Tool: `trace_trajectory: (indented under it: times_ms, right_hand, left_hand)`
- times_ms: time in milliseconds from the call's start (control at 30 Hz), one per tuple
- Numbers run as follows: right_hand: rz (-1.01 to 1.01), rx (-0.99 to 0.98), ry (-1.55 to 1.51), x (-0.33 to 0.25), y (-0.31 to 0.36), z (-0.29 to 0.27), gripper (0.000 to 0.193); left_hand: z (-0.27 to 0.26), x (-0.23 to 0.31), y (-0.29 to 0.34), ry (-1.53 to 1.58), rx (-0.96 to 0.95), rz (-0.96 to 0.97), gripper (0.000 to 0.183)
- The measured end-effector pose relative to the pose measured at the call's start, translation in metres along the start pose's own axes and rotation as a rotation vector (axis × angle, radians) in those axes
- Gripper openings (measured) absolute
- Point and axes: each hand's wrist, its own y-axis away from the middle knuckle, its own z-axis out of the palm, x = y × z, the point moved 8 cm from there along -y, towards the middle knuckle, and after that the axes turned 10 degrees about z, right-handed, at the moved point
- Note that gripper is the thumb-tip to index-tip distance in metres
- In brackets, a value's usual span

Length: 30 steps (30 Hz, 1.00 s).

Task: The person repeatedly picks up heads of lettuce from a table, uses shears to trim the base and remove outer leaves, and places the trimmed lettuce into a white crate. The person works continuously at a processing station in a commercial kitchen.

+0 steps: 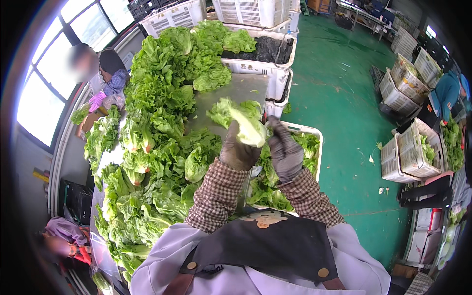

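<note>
My gloved left hand (237,150) is wrapped round a head of lettuce (250,129), holding its pale base toward me with the green leaves pointing away to the left. Close beside that base, my gloved right hand (286,153) is closed with its fingers curled. Whatever it grips, if anything, is hidden. Below both hands stands a white crate (319,147) containing green lettuce leaves (268,189). To the left, a large heap of lettuce (162,113) covers most of a metal table (246,88).
White crates (282,73) are stacked beyond the table, one lined with black plastic (263,48). Across the table at left, a person in pink gloves (97,101) handles lettuce. Another person (69,241) is at lower left. More crates (415,152) and people line the green floor's right side.
</note>
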Motion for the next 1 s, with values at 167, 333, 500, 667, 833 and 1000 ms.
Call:
trace_trajectory:
  times_ms: [167, 333, 500, 667, 833, 1000]
  right_hand:
    - [0.514, -0.123, -0.588, 0.036, 0.008, 0.019, 0.034]
    - [0.274, -0.007, -0.594, 0.018, 0.003, 0.018, 0.043]
    - [0.193, -0.118, -0.198, 0.020, 0.010, 0.038, 0.046]
    - [0.275, -0.029, -0.352, 0.070, 0.017, 0.030, 0.026]
    - [0.930, -0.053, -0.543, 0.153, 0.050, 0.038, 0.021]
    - [1.490, -0.065, -0.737, 0.282, 0.119, 0.037, 0.011]
  left_hand:
    - [0.025, 0.019, -0.006, -0.472, -0.538, 0.211, 0.071]
    - [0.035, 0.007, 0.009, -0.311, -0.644, 0.024, 0.083]
    - [0.012, 0.041, 0.009, -0.306, -0.383, 0.346, 0.060]
    - [-0.009, 0.074, 0.003, 0.009, 0.040, 0.228, 0.053]
    - [-0.042, 0.246, 0.081, -0.383, -0.022, 0.587, 0.074]
    - [-0.143, 0.442, 0.246, -1.064, 0.664, 1.084, 0.056]
